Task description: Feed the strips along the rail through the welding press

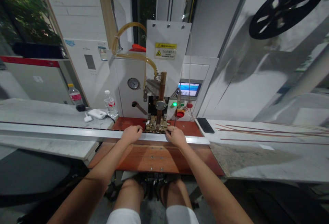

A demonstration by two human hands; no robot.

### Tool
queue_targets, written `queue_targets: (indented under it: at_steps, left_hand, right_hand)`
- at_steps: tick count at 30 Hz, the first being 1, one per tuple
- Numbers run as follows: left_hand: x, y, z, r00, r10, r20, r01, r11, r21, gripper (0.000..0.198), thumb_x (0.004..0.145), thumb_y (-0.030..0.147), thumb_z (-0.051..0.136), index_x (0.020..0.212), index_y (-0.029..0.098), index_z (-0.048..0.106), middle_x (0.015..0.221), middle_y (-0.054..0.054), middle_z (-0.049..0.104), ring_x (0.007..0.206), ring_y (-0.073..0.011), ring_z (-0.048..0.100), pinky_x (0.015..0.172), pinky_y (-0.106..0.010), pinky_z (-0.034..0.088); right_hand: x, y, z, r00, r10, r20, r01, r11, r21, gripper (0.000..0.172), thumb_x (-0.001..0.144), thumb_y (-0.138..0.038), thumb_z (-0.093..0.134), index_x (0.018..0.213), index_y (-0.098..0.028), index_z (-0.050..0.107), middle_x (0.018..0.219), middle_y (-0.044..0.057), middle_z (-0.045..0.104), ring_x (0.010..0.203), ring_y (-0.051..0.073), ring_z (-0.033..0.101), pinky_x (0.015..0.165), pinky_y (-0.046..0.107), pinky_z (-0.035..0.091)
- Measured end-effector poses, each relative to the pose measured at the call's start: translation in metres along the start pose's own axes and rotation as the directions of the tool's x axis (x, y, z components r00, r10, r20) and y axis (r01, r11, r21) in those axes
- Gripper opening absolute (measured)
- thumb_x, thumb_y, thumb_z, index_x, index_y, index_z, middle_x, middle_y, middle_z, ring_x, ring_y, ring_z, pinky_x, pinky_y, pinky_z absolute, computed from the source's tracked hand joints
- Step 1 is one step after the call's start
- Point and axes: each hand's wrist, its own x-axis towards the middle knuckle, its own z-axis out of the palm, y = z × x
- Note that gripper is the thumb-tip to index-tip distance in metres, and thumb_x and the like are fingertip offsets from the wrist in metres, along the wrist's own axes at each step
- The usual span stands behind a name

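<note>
Touching bar (64,132), prob.: LH (131,134), RH (177,137)

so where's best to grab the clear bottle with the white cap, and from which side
Probably around the upper body of the clear bottle, just below the neck, coming from the picture's right. It stands upright, so its side is exposed, while the white device lies to its left and a dark cable runs near its base.

Behind the rail (102,134) stands the machine (167,71), bottles (110,104) to its left, phone (206,125) to its right.
</note>
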Motion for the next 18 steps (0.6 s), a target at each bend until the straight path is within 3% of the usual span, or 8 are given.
queue_targets:
  at_steps: [5,11,18]
  left_hand:
    - [0.007,-0.009,-0.009,0.999,0.050,-0.020,-0.051,0.997,-0.060,0.041,0.084,0.030,0.032,0.107,0.022,0.065,0.107,-0.004,0.068,0.099,-0.0172,0.061,0.090,-0.025,0.042]
    - [0.003,-0.019,-0.020,0.999,-0.030,0.033,0.028,0.998,0.060,0.039,0.082,0.031,0.034,0.103,0.026,0.067,0.108,-0.002,0.068,0.100,-0.0178,0.061,0.089,-0.027,0.043]
    - [-0.007,-0.021,-0.014,0.994,-0.088,0.071,0.074,0.981,0.178,0.046,0.085,0.041,0.028,0.098,0.025,0.069,0.100,-0.007,0.070,0.094,-0.0218,0.062,0.081,-0.030,0.044]
  right_hand:
    - [-0.001,-0.001,-0.001,1.000,-0.003,-0.003,0.003,1.000,0.005,0.025,0.090,-0.034,0.042,0.093,-0.024,0.064,0.092,0.004,0.066,0.088,0.015,0.057,0.074,0.020,0.037]
    - [-0.002,-0.001,-0.002,1.000,0.004,0.008,-0.004,1.000,-0.001,0.025,0.090,-0.034,0.042,0.094,-0.024,0.064,0.092,0.004,0.066,0.088,0.015,0.057,0.075,0.021,0.037]
    - [-0.002,0.000,-0.001,1.000,-0.019,-0.018,0.019,1.000,-0.002,0.025,0.089,-0.033,0.042,0.090,-0.023,0.064,0.091,0.004,0.066,0.085,0.015,0.057,0.073,0.022,0.037]
